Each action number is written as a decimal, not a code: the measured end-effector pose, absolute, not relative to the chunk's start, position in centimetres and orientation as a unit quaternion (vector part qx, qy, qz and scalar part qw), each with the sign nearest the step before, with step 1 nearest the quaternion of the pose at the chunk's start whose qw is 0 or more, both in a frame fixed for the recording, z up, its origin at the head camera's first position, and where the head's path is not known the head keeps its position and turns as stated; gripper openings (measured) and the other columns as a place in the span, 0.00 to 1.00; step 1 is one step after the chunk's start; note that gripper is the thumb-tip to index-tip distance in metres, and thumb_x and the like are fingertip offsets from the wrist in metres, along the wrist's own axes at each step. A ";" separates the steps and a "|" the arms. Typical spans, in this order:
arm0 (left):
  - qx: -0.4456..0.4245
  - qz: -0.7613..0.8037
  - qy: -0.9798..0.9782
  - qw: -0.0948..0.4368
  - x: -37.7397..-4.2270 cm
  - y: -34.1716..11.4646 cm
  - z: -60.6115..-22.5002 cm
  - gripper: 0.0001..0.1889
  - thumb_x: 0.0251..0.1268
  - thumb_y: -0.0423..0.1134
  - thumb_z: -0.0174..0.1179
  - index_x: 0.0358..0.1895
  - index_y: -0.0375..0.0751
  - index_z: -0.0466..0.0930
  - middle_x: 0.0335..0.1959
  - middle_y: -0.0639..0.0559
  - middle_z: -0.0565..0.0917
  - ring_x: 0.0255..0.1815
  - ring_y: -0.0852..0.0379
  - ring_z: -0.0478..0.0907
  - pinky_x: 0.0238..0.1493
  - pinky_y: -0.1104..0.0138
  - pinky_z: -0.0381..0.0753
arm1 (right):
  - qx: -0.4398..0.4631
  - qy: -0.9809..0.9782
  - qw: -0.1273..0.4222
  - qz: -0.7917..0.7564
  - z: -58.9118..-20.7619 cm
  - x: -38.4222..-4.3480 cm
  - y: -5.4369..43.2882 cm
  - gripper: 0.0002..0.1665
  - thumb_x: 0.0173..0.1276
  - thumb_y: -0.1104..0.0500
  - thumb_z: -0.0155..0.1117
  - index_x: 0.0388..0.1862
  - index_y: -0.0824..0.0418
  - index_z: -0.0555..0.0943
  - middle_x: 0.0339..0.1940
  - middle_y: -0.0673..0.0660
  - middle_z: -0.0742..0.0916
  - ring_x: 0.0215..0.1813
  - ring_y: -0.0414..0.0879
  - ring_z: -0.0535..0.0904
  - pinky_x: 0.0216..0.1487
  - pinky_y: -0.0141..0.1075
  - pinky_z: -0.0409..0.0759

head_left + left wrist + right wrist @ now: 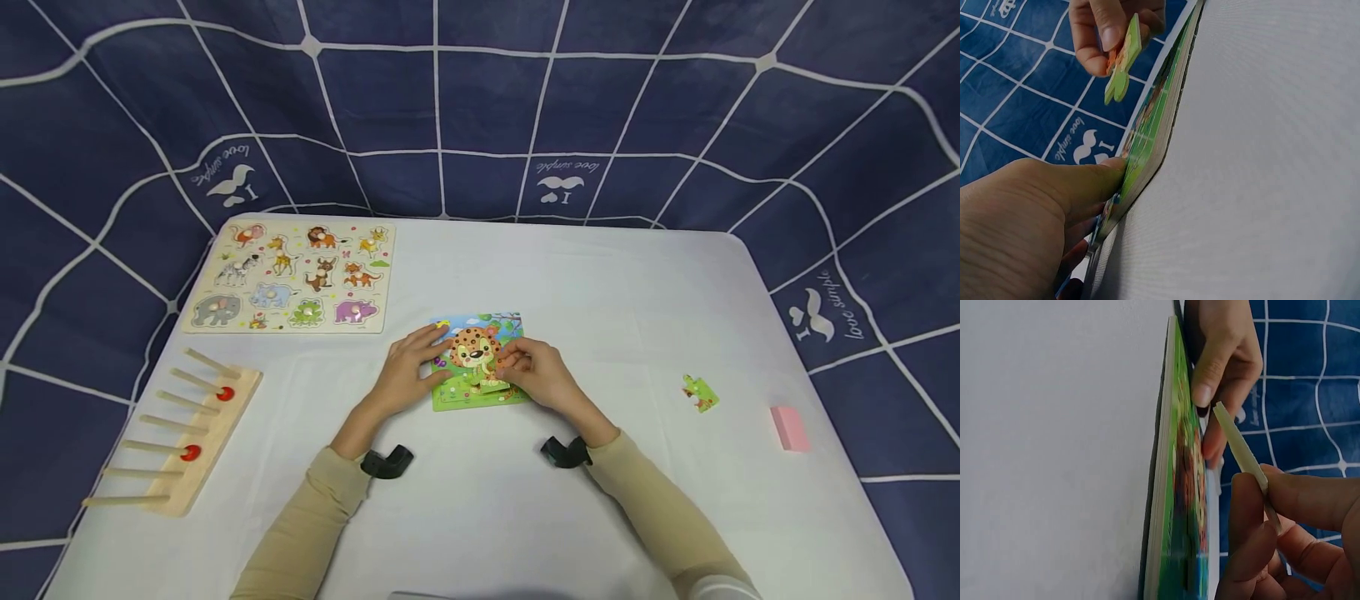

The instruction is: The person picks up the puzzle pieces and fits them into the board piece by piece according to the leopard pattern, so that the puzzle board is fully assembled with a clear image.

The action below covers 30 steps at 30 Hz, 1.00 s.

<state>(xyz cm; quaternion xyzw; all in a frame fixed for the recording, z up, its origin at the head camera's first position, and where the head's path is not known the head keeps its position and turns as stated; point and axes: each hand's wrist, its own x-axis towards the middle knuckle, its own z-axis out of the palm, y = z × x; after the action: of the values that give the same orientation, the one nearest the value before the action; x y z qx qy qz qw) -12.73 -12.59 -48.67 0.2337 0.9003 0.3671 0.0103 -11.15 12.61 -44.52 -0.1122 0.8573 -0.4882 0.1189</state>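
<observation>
A jigsaw puzzle board (450,400) with a cartoon leopard picture lies flat at the middle of the table. My left hand (408,371) rests on its left side, fingers spread toward the upper corner and thumb touching the surface near the edge. Over the board's right half, my right hand (536,371) pinches a puzzle piece (1124,59) between thumb and fingers. That piece is held tilted above the board, apart from it, and appears edge-on in the right wrist view. Another green puzzle piece (700,393) lies alone to the right.
An animal knob puzzle (300,279) lies at the back left. Nearer on that side is a wooden peg rack (217,442) with two red beads on its pegs. A pink block (791,429) sits by the right edge of the white table (480,517).
</observation>
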 end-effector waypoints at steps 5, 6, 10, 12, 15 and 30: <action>0.232 0.367 0.901 0.013 -12.7 -12.6 -48.6 0.29 0.59 0.41 0.68 0.64 0.37 0.75 0.72 0.46 0.69 0.76 0.45 0.59 0.71 0.45 0.56 | -0.127 0.861 0.120 -0.478 -44.9 -11.3 11.6 0.11 0.63 0.65 0.69 0.44 0.66 0.82 0.31 0.57 0.85 0.27 0.40 0.78 0.29 0.29 0.75; 0.232 0.366 0.901 0.013 -12.7 -12.6 -48.6 0.29 0.59 0.41 0.68 0.64 0.37 0.75 0.72 0.46 0.69 0.76 0.45 0.59 0.71 0.45 0.56 | -0.127 0.862 0.120 -0.476 -44.9 -11.3 11.5 0.11 0.62 0.65 0.69 0.43 0.66 0.82 0.31 0.57 0.85 0.27 0.40 0.78 0.29 0.29 0.75; 0.231 0.365 0.902 0.014 -12.7 -12.5 -48.6 0.29 0.59 0.41 0.68 0.64 0.37 0.75 0.72 0.46 0.69 0.76 0.45 0.59 0.71 0.45 0.57 | -0.121 0.871 0.117 -0.461 -45.3 -11.4 11.2 0.11 0.61 0.65 0.71 0.42 0.64 0.82 0.30 0.56 0.84 0.27 0.39 0.76 0.29 0.29 0.75; 0.231 0.364 0.902 0.014 -12.7 -12.5 -48.6 0.29 0.59 0.41 0.68 0.64 0.37 0.75 0.72 0.46 0.69 0.76 0.45 0.59 0.71 0.45 0.57 | -0.120 0.873 0.115 -0.457 -45.6 -11.5 11.1 0.10 0.60 0.65 0.71 0.40 0.64 0.82 0.29 0.55 0.84 0.26 0.39 0.76 0.28 0.29 0.74; 0.232 0.362 0.903 0.011 -12.7 -12.5 -48.6 0.29 0.59 0.41 0.68 0.64 0.37 0.75 0.72 0.46 0.69 0.76 0.45 0.59 0.71 0.45 0.57 | -0.121 0.876 0.112 -0.453 -45.9 -11.4 11.0 0.09 0.60 0.66 0.71 0.38 0.64 0.82 0.27 0.54 0.83 0.24 0.39 0.74 0.26 0.28 0.73; 0.221 0.338 0.915 0.001 -12.4 -12.0 -48.6 0.31 0.59 0.46 0.68 0.65 0.36 0.74 0.73 0.46 0.69 0.76 0.46 0.59 0.71 0.47 0.57 | -0.125 0.912 0.074 -0.383 -45.5 -11.1 10.4 0.08 0.57 0.64 0.74 0.34 0.61 0.83 0.25 0.51 0.82 0.24 0.38 0.74 0.27 0.28 0.72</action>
<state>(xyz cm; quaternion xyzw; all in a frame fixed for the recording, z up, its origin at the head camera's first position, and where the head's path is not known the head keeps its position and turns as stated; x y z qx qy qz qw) -12.43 -12.00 -48.61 0.2210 0.9148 0.3380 0.0010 -11.12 10.39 -45.54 -0.1253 0.9121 -0.3833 0.0738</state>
